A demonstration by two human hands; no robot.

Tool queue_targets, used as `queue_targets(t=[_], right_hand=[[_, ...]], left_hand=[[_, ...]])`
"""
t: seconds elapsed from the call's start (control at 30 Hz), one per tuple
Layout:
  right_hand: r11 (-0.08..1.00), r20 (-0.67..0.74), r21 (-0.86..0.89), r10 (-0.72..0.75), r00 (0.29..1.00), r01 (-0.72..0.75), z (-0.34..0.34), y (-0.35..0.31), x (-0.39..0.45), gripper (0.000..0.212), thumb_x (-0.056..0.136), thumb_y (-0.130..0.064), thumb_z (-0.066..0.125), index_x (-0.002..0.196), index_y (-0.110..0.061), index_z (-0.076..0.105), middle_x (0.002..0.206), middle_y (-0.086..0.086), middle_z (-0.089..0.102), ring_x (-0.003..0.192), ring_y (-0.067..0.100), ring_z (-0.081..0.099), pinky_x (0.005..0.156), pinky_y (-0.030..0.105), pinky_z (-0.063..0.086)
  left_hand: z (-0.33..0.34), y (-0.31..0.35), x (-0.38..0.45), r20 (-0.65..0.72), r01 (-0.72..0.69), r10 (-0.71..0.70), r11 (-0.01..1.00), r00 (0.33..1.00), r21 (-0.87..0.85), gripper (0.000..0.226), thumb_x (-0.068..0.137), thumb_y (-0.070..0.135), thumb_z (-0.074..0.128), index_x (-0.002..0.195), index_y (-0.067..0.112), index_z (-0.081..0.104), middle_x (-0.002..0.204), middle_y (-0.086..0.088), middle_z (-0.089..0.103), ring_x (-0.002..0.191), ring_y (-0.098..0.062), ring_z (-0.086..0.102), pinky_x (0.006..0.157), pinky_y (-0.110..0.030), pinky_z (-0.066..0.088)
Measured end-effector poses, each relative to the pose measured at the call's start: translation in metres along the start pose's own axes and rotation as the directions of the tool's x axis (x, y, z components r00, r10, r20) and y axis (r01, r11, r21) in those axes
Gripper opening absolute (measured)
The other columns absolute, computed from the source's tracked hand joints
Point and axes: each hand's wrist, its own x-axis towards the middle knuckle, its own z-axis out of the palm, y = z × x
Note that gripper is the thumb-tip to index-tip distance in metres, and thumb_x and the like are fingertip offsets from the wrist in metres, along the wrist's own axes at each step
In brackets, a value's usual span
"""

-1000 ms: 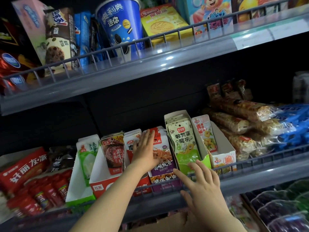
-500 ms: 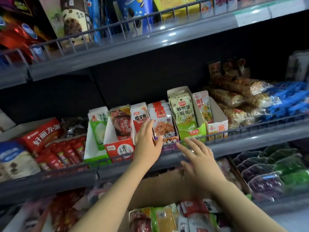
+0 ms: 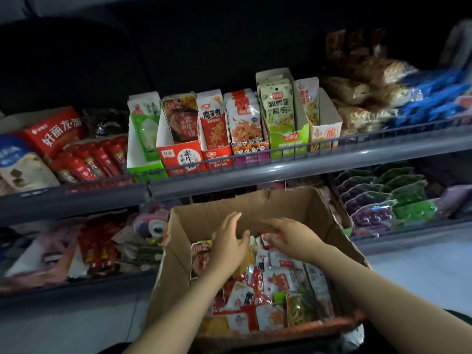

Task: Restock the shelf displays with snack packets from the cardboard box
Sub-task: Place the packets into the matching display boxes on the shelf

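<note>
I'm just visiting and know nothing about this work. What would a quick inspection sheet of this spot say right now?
Surface: grey wire-fronted shelf holding a row of display cartons.
Job's things: open cardboard box below the shelf, full of mixed snack packets; green display carton and purple display carton stocked with upright packets.
Clutter: loose red packets at the shelf's left, blue bags at its right, more goods on the lower shelf.
Hands: left hand open above the packets in the box; right hand curled on a red and white packet.
Cables: nothing seen.
Surroundings: dim; pale floor at right.
</note>
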Motion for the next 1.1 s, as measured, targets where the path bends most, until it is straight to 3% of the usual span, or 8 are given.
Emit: queue_targets(t=[0.17,0.43,0.6,0.67,0.77,0.9,1.03,1.1], right_hand=[[0.995,0.234,-0.057,0.094,0.968,-0.083,0.026,0.020,0.003,0.046,0.094,-0.041,0.050,0.138,-0.027,0.047,0.133,0.001,0.056,0.117,0.021,0.054,0.095,0.029,0.042],[0.988,0.472,-0.110,0.144,0.870,-0.105,0.056,0.048,0.017,0.036,0.093,-0.037,0.052,0.126,-0.021,0.058,0.127,0.001,0.060,0.114,0.021,0.055,0.090,0.023,0.040],[0.985,0.469,-0.083,0.173,0.866,-0.152,0.058,0.057,0.029,0.042,0.093,-0.030,0.054,0.133,-0.017,0.052,0.136,0.001,0.054,0.122,0.020,0.050,0.097,0.022,0.036],[0.982,0.470,-0.077,0.188,0.863,-0.172,0.058,0.060,0.031,0.043,0.093,-0.031,0.055,0.134,-0.018,0.051,0.138,0.001,0.052,0.124,0.019,0.049,0.102,0.024,0.036],[0.973,0.454,-0.028,0.216,0.864,-0.228,0.057,0.062,0.032,0.042,0.093,-0.030,0.056,0.134,-0.019,0.051,0.138,0.001,0.052,0.124,0.019,0.049,0.103,0.025,0.037],[0.969,0.444,0.002,0.221,0.868,-0.248,0.056,0.060,0.034,0.043,0.094,-0.030,0.055,0.135,-0.019,0.050,0.136,0.003,0.054,0.122,0.019,0.050,0.099,0.025,0.038],[0.962,0.365,0.053,0.230,0.902,-0.267,0.049,0.052,0.035,0.036,0.093,-0.032,0.055,0.128,-0.020,0.057,0.131,0.001,0.057,0.118,0.020,0.053,0.092,0.023,0.040],[0.956,0.330,0.114,0.220,0.918,-0.270,0.046,0.048,0.035,0.033,0.093,-0.034,0.056,0.123,-0.022,0.061,0.121,-0.001,0.062,0.112,0.019,0.057,0.087,0.022,0.041]], left_hand=[[0.026,-0.023,-0.002,0.226,0.132,-0.131,0.991,0.965,0.007,0.041,0.095,0.027,0.053,0.134,0.015,0.047,0.139,-0.002,0.047,0.125,-0.018,0.046,0.105,-0.031,0.037],[0.056,-0.049,0.012,0.526,0.301,-0.272,0.953,0.806,0.032,0.031,0.093,0.026,0.057,0.121,0.011,0.059,0.128,-0.004,0.058,0.115,-0.018,0.054,0.091,-0.022,0.041],[0.074,-0.056,0.018,0.509,0.405,-0.349,0.914,0.787,0.001,0.035,0.092,0.021,0.060,0.125,0.010,0.056,0.120,-0.003,0.059,0.111,-0.028,0.058,0.073,-0.020,0.042],[0.078,-0.057,0.022,0.498,0.452,-0.378,0.891,0.780,-0.031,0.033,0.091,0.021,0.062,0.122,0.010,0.059,0.121,-0.002,0.059,0.111,-0.026,0.058,0.081,-0.023,0.043],[0.084,-0.055,0.027,0.473,0.513,-0.417,0.854,0.777,-0.090,0.022,0.087,0.023,0.068,0.106,0.012,0.065,0.124,-0.005,0.060,0.112,-0.022,0.056,0.092,-0.025,0.041],[0.086,-0.049,0.028,0.432,0.592,-0.472,0.781,0.768,-0.200,0.013,0.081,0.021,0.074,0.079,0.015,0.063,0.117,-0.007,0.064,0.108,-0.024,0.058,0.088,-0.025,0.042],[0.068,-0.047,0.027,0.429,0.628,-0.487,0.718,0.761,-0.301,0.013,0.084,0.017,0.071,0.086,0.010,0.060,0.098,-0.010,0.063,0.070,-0.019,0.058,0.055,-0.019,0.046],[0.054,-0.047,0.027,0.410,0.628,-0.488,0.689,0.771,-0.362,0.011,0.085,0.016,0.070,0.084,0.010,0.060,0.092,-0.008,0.062,0.066,-0.013,0.056,0.058,-0.019,0.050]])
